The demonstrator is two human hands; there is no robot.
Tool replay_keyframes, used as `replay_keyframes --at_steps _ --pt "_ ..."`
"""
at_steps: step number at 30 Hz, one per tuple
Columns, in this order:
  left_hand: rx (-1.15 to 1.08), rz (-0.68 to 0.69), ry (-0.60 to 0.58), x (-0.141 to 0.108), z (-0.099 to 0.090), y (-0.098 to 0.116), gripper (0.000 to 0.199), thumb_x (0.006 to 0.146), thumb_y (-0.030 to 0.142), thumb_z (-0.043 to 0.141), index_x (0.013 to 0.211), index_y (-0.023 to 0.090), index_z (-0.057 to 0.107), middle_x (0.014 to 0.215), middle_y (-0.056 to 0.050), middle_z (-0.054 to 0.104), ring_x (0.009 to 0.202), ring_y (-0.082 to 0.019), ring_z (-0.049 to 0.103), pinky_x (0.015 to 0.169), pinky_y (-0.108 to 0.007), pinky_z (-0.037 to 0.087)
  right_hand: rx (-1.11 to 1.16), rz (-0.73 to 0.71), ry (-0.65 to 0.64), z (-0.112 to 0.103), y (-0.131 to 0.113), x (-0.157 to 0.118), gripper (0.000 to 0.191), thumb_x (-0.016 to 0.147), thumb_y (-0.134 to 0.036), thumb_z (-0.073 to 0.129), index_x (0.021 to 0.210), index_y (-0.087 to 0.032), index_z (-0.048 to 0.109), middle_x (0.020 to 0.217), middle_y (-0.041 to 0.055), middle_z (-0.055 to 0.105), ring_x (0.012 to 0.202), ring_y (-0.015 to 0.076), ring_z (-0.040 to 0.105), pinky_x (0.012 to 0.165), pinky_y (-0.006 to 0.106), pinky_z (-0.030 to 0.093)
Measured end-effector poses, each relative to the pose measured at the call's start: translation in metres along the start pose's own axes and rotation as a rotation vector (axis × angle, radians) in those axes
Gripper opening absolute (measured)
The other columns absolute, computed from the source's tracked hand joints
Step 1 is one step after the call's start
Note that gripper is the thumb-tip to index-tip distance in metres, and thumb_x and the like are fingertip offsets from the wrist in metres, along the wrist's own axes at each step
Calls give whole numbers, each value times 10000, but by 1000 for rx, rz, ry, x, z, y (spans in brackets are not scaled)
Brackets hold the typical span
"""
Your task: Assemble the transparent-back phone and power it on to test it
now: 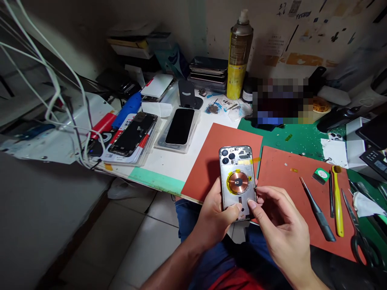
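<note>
A smartphone [225, 195] with its back cover off is held over the near edge of the bench. Its three camera lenses, a round copper charging coil and bits of yellow tape show on the back. My left hand [216, 215] grips it from the lower left, thumb lying across its lower back. At the lower right edge of the phone is my right hand [279, 219], thumb against the side and fingers curled beside it. Whether a small part sits between those right fingertips I cannot make out. Under and behind the phone lies a reddish-brown mat [208, 161].
Tweezers [317, 213], a yellow-handled brush [337, 201] and scissors [359, 237] lie on the right mat [281, 177]. To the left are a black-screened phone [180, 126] and a detached screen assembly [133, 135]. A yellow spray can [237, 60] stands behind. White cables [57, 80] hang at far left.
</note>
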State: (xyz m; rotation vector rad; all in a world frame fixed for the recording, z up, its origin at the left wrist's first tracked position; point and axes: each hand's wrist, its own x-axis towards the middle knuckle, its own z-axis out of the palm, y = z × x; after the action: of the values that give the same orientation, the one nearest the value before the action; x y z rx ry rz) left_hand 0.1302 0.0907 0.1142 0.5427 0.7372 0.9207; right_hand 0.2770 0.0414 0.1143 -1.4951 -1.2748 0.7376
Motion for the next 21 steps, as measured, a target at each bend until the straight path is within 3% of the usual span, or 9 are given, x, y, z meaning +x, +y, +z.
replay_keyframes --at_steps 5,9,11,17,21 --pt "-66 -3 -35 -4 5 6 582 735 114 744 1296 181 603 1177 -109 745 1046 -264 712 915 -384 548 -122 -228 -185 -10 -6 10 235 983 -113 671 1166 -246 734 1013 66 672 858 181 678 706 300 592" --pt "-51 9 -22 -6 4 3 540 756 79 693 1280 182 618 998 -51 717 885 -192 669 793 -311 513 -79 -171 -248 -10 -11 14 144 1005 -142 653 1086 -230 734 967 48 700 787 154 686 661 265 585" --pt "-17 38 -22 -6 2 -2 547 803 60 658 1328 201 602 1023 -45 714 882 -178 652 778 -297 500 -89 -146 -228 -8 -13 15 107 1010 -163 653 1046 -223 734 948 39 714 770 144 693 660 250 585" --pt "103 108 -31 -10 -2 -15 505 928 54 557 1398 240 561 1271 -60 702 1209 -226 629 990 -328 504 -222 -191 -212 -4 -18 15 123 1039 -182 602 1050 -203 722 924 45 724 751 148 710 666 254 568" --pt "161 115 0 -11 -2 -18 486 946 60 541 1393 249 549 1313 -53 698 1273 -226 624 1056 -330 501 -230 -189 -219 -5 -17 16 115 1044 -187 597 1039 -202 711 924 42 718 750 144 706 673 251 564"
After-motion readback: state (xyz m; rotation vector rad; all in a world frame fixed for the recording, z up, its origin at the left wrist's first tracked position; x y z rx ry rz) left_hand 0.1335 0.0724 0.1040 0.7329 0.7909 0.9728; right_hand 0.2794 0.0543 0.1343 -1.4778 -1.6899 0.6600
